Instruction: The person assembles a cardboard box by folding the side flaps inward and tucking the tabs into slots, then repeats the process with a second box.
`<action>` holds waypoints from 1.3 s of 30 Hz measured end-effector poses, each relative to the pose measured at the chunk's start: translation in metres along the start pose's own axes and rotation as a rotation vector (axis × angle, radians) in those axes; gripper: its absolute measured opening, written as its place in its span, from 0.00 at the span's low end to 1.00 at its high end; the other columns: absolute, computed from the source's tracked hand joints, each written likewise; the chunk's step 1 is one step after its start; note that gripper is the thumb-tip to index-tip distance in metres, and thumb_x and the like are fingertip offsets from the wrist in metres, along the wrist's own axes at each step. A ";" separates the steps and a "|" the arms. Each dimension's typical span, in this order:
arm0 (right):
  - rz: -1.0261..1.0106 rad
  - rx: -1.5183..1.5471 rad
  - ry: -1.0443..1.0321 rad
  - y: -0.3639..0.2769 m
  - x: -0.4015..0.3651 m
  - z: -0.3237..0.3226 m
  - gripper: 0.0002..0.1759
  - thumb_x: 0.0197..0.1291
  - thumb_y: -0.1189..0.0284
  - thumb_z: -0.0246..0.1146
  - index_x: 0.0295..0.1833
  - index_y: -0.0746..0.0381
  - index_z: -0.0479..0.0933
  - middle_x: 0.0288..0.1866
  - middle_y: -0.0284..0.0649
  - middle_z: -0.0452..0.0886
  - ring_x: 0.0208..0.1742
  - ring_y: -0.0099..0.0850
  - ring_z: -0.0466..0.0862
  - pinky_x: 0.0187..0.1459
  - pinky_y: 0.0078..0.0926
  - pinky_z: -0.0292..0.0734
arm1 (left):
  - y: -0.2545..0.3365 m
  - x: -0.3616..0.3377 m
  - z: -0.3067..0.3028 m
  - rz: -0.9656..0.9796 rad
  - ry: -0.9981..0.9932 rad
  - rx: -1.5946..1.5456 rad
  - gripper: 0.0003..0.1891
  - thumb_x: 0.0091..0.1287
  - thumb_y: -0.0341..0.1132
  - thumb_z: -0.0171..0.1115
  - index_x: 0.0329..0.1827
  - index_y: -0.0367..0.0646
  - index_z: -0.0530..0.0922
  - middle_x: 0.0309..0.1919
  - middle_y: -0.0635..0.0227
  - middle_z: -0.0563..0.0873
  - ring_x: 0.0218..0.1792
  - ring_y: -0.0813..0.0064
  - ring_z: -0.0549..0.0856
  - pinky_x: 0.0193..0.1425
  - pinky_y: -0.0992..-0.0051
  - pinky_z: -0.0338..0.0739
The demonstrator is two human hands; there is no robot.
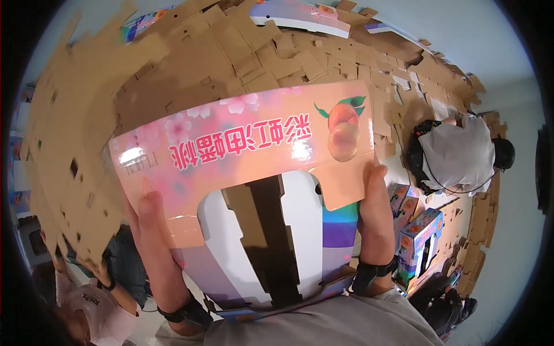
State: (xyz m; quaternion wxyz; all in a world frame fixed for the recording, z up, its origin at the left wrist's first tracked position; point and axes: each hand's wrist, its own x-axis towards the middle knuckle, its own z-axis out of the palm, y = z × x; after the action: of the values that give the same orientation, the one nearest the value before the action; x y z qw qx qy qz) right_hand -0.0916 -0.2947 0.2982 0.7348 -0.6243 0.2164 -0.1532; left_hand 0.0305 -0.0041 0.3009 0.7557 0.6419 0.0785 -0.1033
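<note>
A printed cardboard fruit box [254, 164] is held up in front of my body, its orange-pink panel showing peaches, blossoms and pink characters upside down. My left hand [151, 216] grips its left edge, thumb on the printed face and fingers mostly hidden behind. On the opposite edge, my right hand [375, 187] is closed in the same way. Through the cut-out in the box, white inner walls and a brown cardboard strip [268, 236] show. The box's near end, with blue and purple print, comes close to my shirt.
Stacked flat brown cardboard [231, 52] fills the far side and left. Assembled boxes [418, 245] stand at right, near a crouching person [459, 153]. Another person [95, 311] is at lower left. A printed box piece [300, 16] lies at the back.
</note>
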 end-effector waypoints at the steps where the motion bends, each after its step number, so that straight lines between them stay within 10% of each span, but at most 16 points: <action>1: -0.010 0.022 0.005 0.005 -0.004 -0.004 0.37 0.84 0.45 0.61 0.77 0.66 0.69 0.74 0.45 0.78 0.75 0.33 0.77 0.76 0.34 0.71 | 0.000 -0.004 -0.001 0.033 0.034 0.039 0.46 0.81 0.56 0.64 0.92 0.38 0.58 0.82 0.55 0.72 0.78 0.61 0.76 0.80 0.63 0.73; 6: 0.051 -0.079 0.136 -0.004 -0.024 -0.015 0.35 0.85 0.45 0.60 0.74 0.67 0.73 0.75 0.46 0.78 0.76 0.35 0.78 0.76 0.38 0.74 | 0.008 -0.007 -0.012 0.422 -0.010 0.426 0.52 0.78 0.63 0.65 0.91 0.34 0.58 0.87 0.51 0.67 0.85 0.58 0.69 0.86 0.56 0.65; 10: -0.200 -0.334 0.145 -0.021 -0.043 -0.012 0.37 0.71 0.54 0.77 0.74 0.67 0.74 0.80 0.53 0.74 0.81 0.46 0.76 0.79 0.49 0.71 | 0.024 -0.029 -0.017 0.683 -0.073 0.972 0.53 0.73 0.69 0.67 0.91 0.44 0.61 0.89 0.46 0.63 0.88 0.43 0.63 0.87 0.38 0.57; 13: -0.366 -1.056 -0.034 -0.059 -0.055 0.007 0.60 0.57 0.51 0.86 0.85 0.69 0.62 0.87 0.65 0.61 0.88 0.61 0.65 0.83 0.59 0.64 | 0.049 -0.043 -0.013 0.790 -0.417 1.504 0.52 0.71 0.67 0.70 0.91 0.50 0.62 0.90 0.39 0.58 0.87 0.28 0.59 0.85 0.28 0.54; 17: -0.300 -1.201 -0.077 -0.032 -0.071 0.030 0.94 0.41 0.36 0.88 0.93 0.68 0.30 0.93 0.71 0.37 0.93 0.68 0.47 0.88 0.63 0.49 | 0.031 -0.062 0.032 0.796 -0.349 1.520 0.52 0.70 0.62 0.72 0.92 0.51 0.59 0.90 0.30 0.50 0.86 0.17 0.53 0.83 0.22 0.53; 26: -0.234 -1.082 -0.327 -0.062 -0.089 0.026 0.88 0.44 0.33 0.85 0.93 0.70 0.39 0.93 0.75 0.34 0.94 0.72 0.41 0.88 0.67 0.49 | 0.030 -0.075 0.021 0.773 -0.322 1.576 0.45 0.78 0.58 0.64 0.93 0.51 0.58 0.87 0.20 0.50 0.84 0.10 0.52 0.79 0.19 0.57; 39: -0.491 -1.354 -0.064 -0.012 -0.072 0.048 0.79 0.53 0.31 0.79 0.92 0.72 0.47 0.89 0.80 0.50 0.89 0.81 0.51 0.82 0.79 0.54 | -0.013 -0.077 0.020 0.861 -0.194 1.446 0.42 0.69 0.55 0.65 0.89 0.60 0.68 0.82 0.13 0.58 0.80 0.05 0.60 0.73 0.17 0.63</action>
State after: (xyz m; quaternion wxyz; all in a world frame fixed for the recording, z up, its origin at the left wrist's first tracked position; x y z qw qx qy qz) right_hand -0.1284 -0.2208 0.3253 0.1370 -0.9776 0.0958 -0.1280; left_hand -0.0474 -0.0216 0.3114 0.1362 0.9295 -0.3232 0.1141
